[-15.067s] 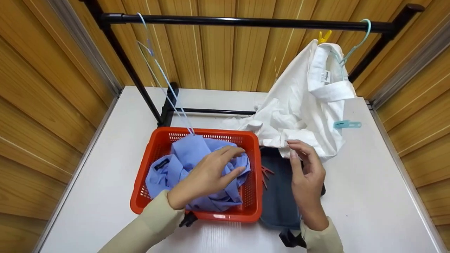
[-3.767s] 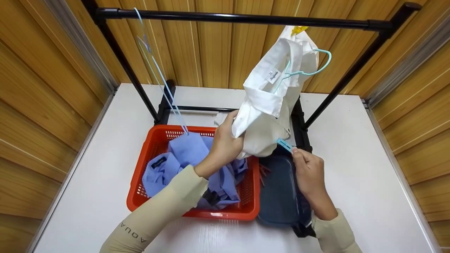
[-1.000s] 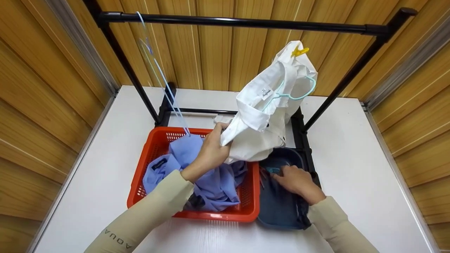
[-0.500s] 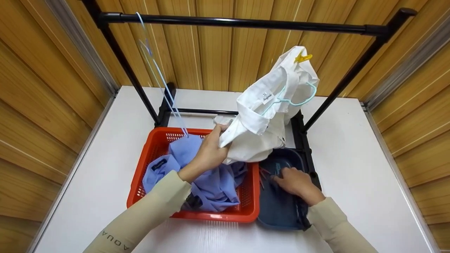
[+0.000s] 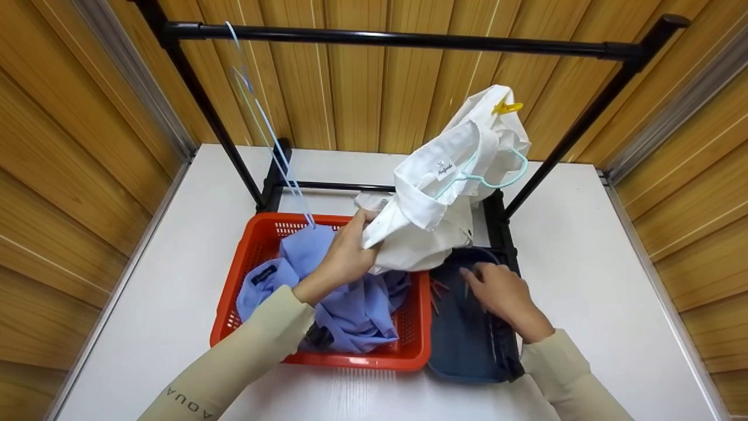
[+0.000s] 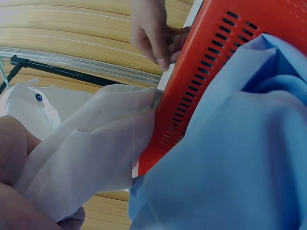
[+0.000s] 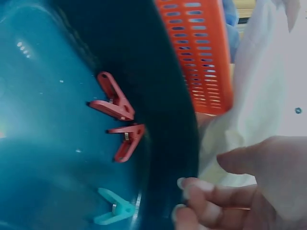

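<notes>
The left hand (image 5: pixel 346 250) grips the white shirt (image 5: pixel 426 213) in the frame's middle, the empty right hand (image 5: pixel 499 290) hangs loose over the dark blue tub (image 5: pixel 461 351), and this looks like unclipping, so the yellow clip (image 5: pixel 507 107) probably needs a pinch.

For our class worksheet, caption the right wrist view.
Two red pegs and a teal peg in a tub, the right hand nearby.

Matt Cloth, Glossy Plastic

In the head view, the white collared cloth shirt (image 5: pixel 426 202) at two o'clock looks matt and creased; the blue bundled cloth garment (image 5: pixel 356 310) at seven, matt and soft. The red rectangular plastic basket (image 5: pixel 374 361) is glossy, the dark-blue rectangular plastic tray (image 5: pixel 461 351) at five smooth. At twelve, the black tubular rack (image 5: pixel 397 38) gleams before brown wood-grain panels (image 5: pixel 356 99).
</notes>
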Motion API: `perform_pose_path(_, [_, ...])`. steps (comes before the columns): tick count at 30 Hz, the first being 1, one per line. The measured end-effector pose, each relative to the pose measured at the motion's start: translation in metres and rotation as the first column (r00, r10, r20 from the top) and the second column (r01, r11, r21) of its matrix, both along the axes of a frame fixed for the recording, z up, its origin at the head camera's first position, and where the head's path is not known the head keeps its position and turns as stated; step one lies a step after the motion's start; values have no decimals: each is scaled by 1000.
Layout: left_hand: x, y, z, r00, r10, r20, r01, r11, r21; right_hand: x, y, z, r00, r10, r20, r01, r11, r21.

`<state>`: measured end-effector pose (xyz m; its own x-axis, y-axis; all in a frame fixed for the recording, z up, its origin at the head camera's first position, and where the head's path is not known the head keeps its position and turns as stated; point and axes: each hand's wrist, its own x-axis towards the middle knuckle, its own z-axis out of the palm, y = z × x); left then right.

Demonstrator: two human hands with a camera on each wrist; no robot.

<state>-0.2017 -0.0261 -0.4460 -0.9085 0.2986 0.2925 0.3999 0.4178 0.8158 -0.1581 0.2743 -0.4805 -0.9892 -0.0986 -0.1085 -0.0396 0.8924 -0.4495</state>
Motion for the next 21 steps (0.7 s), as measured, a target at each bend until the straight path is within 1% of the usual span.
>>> perform_pose_path(4, [-1,-1,-1,1000,-6,21,6,1000,-8,-1,3,9,997,-25,-80,22,999,-40])
perform_pose_path(8, [-1,-1,-1,999,-17,30,17,1000,-4,-3,6,18,989,-57,-135,47,996,-74])
perform_pose_path(12, [-1,-2,-1,999,-19,31,19,1000,1,-6,9,28,986,-79,-149,65,994,-93])
perform_pose_path(16, [0,-3,0,999,-23,41,23,1000,6,-7,11,34,986,-75,-152,59,992,-110])
perform_pose_path(19, [1,-4,0,999,-29,36,29,1000,2,-8,12,38,980,-89,-179,66,989,-131])
perform_pose_path(21, [1,-4,0,999,-31,35,31,999,-7,-9,13,41,969,-116,-217,84,984,-154])
